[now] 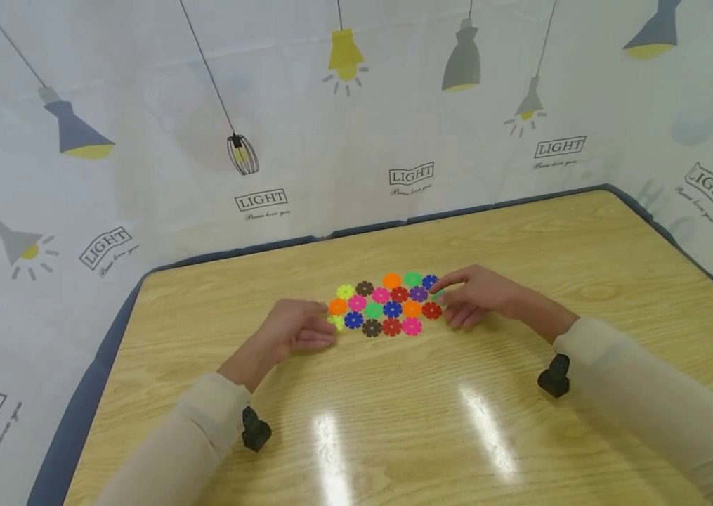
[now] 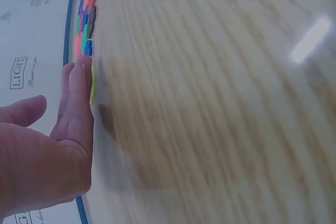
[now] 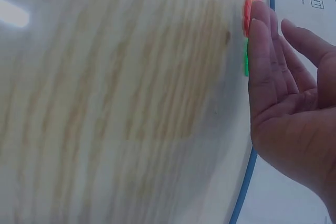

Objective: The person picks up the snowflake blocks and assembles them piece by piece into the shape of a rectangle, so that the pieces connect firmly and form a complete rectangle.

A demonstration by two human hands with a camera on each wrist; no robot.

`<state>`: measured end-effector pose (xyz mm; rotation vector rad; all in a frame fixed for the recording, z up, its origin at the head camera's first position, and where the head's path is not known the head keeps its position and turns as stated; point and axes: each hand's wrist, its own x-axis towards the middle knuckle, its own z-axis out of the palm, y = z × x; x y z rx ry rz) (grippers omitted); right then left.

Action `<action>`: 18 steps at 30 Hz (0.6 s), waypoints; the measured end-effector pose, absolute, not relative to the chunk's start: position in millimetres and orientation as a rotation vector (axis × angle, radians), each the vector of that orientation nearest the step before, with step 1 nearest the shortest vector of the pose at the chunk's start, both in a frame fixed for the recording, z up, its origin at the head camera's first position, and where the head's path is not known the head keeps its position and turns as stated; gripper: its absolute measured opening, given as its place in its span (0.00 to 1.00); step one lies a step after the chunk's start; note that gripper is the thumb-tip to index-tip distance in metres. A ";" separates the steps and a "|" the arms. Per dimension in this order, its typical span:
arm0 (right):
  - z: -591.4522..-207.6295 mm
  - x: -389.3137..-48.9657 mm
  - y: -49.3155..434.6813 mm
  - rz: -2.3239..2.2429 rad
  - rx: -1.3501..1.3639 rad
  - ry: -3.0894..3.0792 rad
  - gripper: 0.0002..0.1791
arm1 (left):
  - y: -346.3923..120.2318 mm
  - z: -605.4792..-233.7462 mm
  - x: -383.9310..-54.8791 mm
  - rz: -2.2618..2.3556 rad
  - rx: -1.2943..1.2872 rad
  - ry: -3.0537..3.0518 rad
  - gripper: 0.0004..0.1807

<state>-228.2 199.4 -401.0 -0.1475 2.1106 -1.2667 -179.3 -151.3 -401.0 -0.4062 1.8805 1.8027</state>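
Observation:
Several flat, notched plastic discs lie close together on the table, among them a blue disc (image 1: 392, 309), a pink disc (image 1: 412, 327), a brown disc (image 1: 371, 327) and a yellow disc (image 1: 345, 291). My left hand (image 1: 296, 327) is at the left end of this group, fingers fairly straight and beside the orange disc (image 1: 338, 306). At the right end, my right hand (image 1: 476, 295) reaches in with extended fingers by the red disc (image 1: 431, 310). A green disc (image 3: 246, 59) shows beside the right fingers in the right wrist view, partly hidden in the head view. Neither hand grips anything.
The wood-grain table (image 1: 394, 407) has a dark blue edge (image 1: 369, 230) along the back. Behind it hangs a white cloth (image 1: 305, 126) printed with lamps. Each sleeve cuff carries a small black camera, such as the left wrist camera (image 1: 256, 429).

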 end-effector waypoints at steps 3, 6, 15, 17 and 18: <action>-404.5 -226.0 195.2 -1.262 -0.141 2.110 0.21 | -150.7 -404.1 -177.8 1.777 -0.420 1.900 0.22; -407.5 -223.5 192.1 -1.257 -0.142 2.123 0.19 | -150.2 -406.9 -177.1 1.751 -0.439 1.911 0.23; -413.4 -219.8 187.5 -1.223 -0.180 2.187 0.18 | -149.0 -412.4 -176.0 1.706 -0.430 1.968 0.19; -413.0 -219.3 186.9 -1.211 -0.196 2.200 0.19 | -148.1 -412.6 -175.6 1.707 -0.431 1.983 0.18; -412.7 -219.1 186.5 -1.201 -0.205 2.209 0.19 | -147.2 -412.6 -175.3 1.704 -0.434 1.994 0.17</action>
